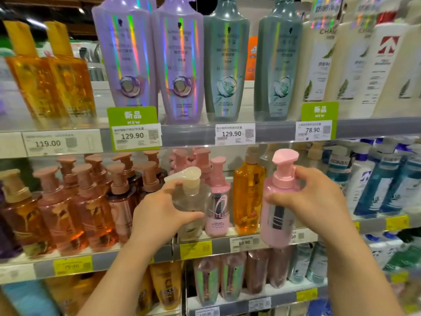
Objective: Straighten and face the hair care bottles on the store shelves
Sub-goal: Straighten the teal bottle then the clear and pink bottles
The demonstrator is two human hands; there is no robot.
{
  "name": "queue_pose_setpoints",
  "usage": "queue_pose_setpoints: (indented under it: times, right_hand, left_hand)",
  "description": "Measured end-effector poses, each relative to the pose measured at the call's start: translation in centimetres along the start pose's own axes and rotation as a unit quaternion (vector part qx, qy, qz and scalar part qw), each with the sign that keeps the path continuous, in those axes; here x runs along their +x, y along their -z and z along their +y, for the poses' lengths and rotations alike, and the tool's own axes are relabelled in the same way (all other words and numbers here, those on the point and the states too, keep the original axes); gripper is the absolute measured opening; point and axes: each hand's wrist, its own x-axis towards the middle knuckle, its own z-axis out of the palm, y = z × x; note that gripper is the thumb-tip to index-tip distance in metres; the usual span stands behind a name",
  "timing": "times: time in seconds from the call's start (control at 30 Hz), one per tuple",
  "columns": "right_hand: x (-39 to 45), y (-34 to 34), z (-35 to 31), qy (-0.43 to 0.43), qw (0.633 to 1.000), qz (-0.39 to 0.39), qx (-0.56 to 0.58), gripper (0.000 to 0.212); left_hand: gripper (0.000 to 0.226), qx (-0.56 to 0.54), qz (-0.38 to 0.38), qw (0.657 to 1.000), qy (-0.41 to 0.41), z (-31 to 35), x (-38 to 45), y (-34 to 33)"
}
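Fingers of the right hand (pixel 312 199) are curling round the pink plastic pump bottle (pixel 279 201), lifted just before the middle shelf (pixel 136 256), while the left hand (pixel 159 208) is gripping the clear rounded pump bottle (pixel 193 201) there; both seem stiff, smooth, probably slippery, best held at the body.

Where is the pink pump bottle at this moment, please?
In the head view, right of centre: the right hand holds the pink pump bottle before the middle shelf, right of the amber bottle.
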Motion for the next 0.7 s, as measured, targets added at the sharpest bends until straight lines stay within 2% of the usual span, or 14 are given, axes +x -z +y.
queue_pose_setpoints:
  times: [0.2,0.43,0.6,0.7]
  right_hand:
    - [-0.5,-2.1,-3.8,0.000,0.988,-0.106,0.115,0.042]
    - [0.1,-6.2,-6.2,0.026,0.979,-0.137,0.147,0.054]
    - [0.2,-10.3,-7.0,0.041,0.981,-0.143,0.126,0.041]
    - [0.6,-13.0,-7.4,0.038,0.987,-0.113,0.106,0.049]
  left_hand:
    - [0.086,-0.114,0.077,0.990,0.021,-0.3,-1.4,1.9]
    - [0.074,-0.122,0.084,0.988,0.039,-2.0,-3.3,5.9]
    - [0.085,-0.114,0.075,0.989,0.061,-3.7,-4.3,7.2]
    - [0.083,-0.120,0.070,0.988,0.070,-4.6,-4.6,7.6]
